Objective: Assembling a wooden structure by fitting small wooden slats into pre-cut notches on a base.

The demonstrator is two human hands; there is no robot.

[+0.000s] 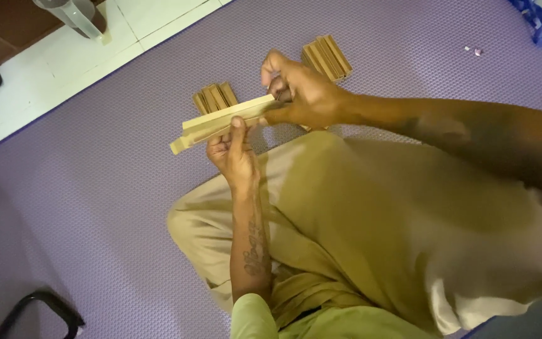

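Sitting cross-legged on a purple textured mat (95,188), a person in khaki trousers (346,220) holds a bundle of pale wooden strips (221,122) just above the lap. The strips are long and flat, stacked together, and they slant from lower left to upper right across the middle of the view.

The left hand (236,154) comes up from below — its fingers are wrapped under the bundle and its thumb presses on top near the middle, so it is closed around the wood. The right hand (299,94) reaches in from the right and is clamped on the upper right end of the same bundle, fingers curled over it. Both hands touch the strips, and the bundle's lower left end sticks out free past the left hand.

Behind the hands, two stacks of darker brown wooden pieces lie on the mat: the nearer stack (214,98) sits just beyond the bundle, partly hidden by it, and the farther stack (327,58) lies just behind the right hand.

At the upper left the mat ends against a white tiled floor (51,69), where a clear plastic jug (73,16) stands beside dark brown furniture (7,25). A black curved bar (39,311) shows at the lower left corner — what it belongs to cannot be told.
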